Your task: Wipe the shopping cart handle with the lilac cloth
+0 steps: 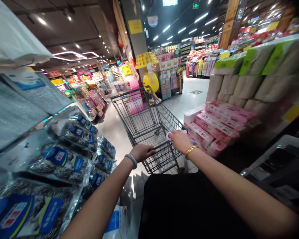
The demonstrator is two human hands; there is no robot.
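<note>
A grey wire shopping cart [171,118] stands right in front of me, tilted in the view. Its handle bar [163,144] runs between my two hands. My left hand [142,152], with a pale bangle at the wrist, is closed around the left part of the bar. Over the right end rests my right hand [181,142], fingers curled around the bar, a gold bracelet [191,152] on that wrist. A pale lilac thing [168,136] shows beside the right fingers; I cannot tell what it is.
Bagged dark goods with blue labels [62,156] are stacked close on the left. Pink packs [219,122] and tall paper-roll packs [249,86] stand close on the right. Ahead are a pink-and-yellow display [134,99], shelves and a shiny floor [195,84].
</note>
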